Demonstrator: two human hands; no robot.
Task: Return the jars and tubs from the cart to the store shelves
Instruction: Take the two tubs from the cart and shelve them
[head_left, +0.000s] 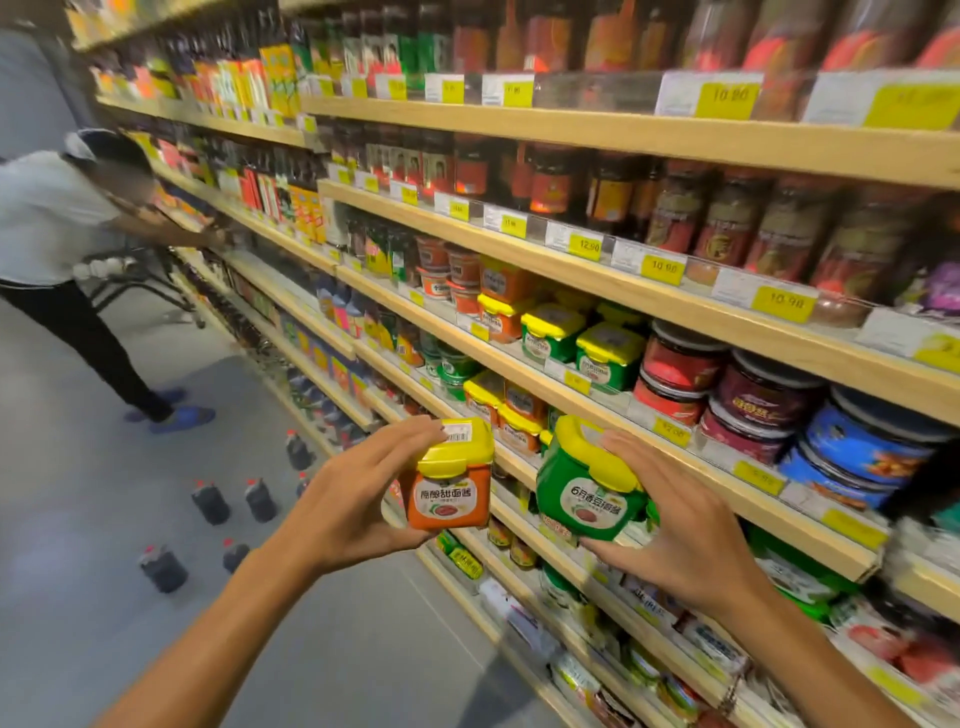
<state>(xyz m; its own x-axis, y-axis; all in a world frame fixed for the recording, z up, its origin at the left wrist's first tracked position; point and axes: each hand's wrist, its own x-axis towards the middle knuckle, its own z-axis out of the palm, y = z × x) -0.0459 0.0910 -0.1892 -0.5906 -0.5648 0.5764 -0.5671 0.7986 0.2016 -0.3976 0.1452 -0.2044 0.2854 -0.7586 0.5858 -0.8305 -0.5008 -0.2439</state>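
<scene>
Two tubs held up before store shelves. Left hand: fingers curled round orange tub, yellow-lidded, upright. Right hand: fingers and thumb clasping green tub, yellow-lidded, tilted left. Tubs just beside each other, apart. Matching shelved tubs above. Dark bottles on floor.

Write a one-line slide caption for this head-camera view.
Left hand holds an orange tub, right hand a green tub, before shelves stocked with matching tubs.
</scene>
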